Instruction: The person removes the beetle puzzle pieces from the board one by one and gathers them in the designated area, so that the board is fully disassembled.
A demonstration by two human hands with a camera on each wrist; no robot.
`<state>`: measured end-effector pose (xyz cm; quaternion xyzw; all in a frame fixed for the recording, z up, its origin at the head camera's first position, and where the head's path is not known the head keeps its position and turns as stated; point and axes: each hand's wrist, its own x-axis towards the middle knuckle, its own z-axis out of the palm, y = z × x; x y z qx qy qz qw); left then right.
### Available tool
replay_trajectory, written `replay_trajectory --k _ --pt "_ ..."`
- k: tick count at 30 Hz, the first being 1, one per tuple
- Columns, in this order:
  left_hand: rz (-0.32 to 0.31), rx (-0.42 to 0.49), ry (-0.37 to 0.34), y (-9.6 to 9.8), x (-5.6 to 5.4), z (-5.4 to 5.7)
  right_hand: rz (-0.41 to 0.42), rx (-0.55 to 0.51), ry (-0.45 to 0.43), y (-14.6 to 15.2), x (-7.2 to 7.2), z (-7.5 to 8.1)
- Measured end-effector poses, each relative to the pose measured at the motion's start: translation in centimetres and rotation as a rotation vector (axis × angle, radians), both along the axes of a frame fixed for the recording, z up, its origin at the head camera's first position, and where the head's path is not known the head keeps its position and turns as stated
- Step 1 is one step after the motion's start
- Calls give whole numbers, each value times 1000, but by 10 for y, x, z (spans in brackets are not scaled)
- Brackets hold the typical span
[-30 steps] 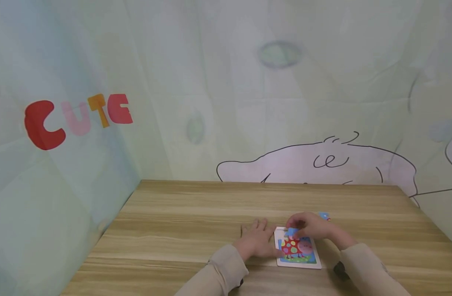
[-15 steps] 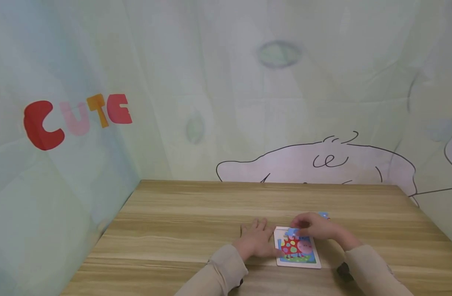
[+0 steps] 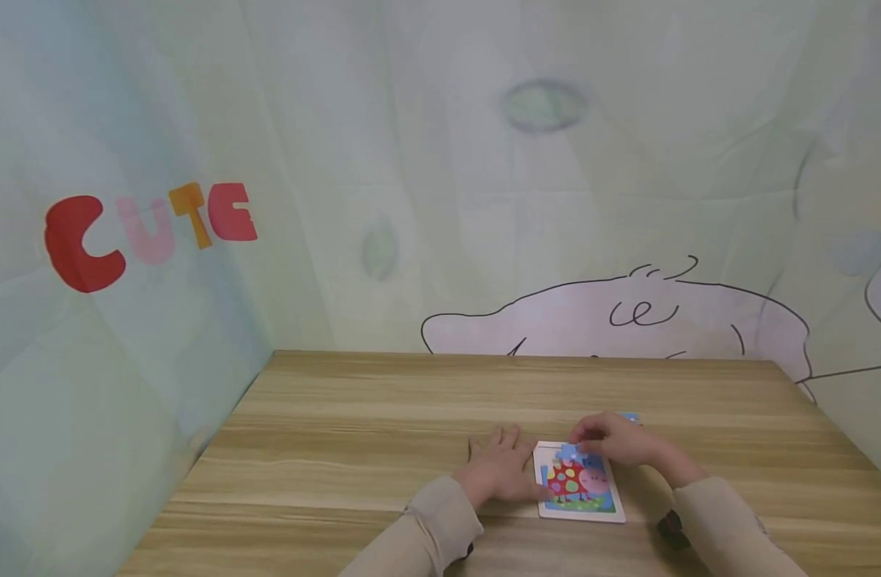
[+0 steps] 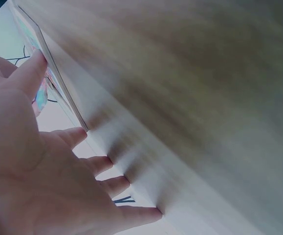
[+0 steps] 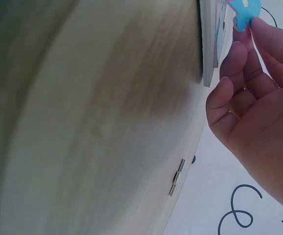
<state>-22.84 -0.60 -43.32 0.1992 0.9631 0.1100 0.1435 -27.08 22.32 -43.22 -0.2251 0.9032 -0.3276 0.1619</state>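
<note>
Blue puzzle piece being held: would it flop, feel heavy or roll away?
The blue puzzle piece looks stiff, showing no sag in the right grip. It is probably light, being small beside that grip. Rolling seems unlikely, given its flat, knobbed shape.

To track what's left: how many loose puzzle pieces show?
2: a blue piece pinched in the right hand over the puzzle board, a second piece on the table beyond that hand. More may be hidden.
</note>
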Motion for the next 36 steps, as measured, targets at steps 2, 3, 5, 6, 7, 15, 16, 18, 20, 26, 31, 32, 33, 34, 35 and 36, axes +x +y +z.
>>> replay_trajectory --k 2,3,5,6,7,15,16,18,20,26,31,32,33,34,35,36 --pt "1 -2 1 0 0 0 1 -3 10 0 0 0" --pt "0 -5 3 0 -1 0 1 -6 13 0 0 0" --pt "-1 -9 8 0 -1 0 -8 -12 16 0 0 0" --pt "-1 -9 7 0 -1 0 -13 -12 17 1 0 1" --pt "-2 -9 7 0 -1 0 -19 -12 18 1 0 1" --pt "1 -5 -3 0 -2 -1 -29 -11 83 14 -2 5" --pt "1 -6 -1 0 -1 -1 -31 -11 96 17 -3 5" --pt "0 -9 3 0 -2 -1 -45 -4 112 21 -4 7" --pt "-1 -14 7 -1 -2 -2 -69 13 113 26 -6 8" --pt "4 -8 14 -1 -2 -3 -139 73 141 45 -11 13" --pt "6 -5 11 -1 -2 -3 -167 87 158 65 -14 19" --pt "6 -4 12 -1 -2 -3 -169 78 156 70 -15 19" --pt "6 -2 11 -1 -2 -3 -168 73 160 74 -15 20" --pt "6 -1 11 -1 -2 -3 -170 67 162 78 -16 20" --pt "5 -1 13 -1 -2 -3 -171 62 162 82 -17 21" --pt "4 0 13 -1 -1 -3 -178 60 159 86 -18 20"
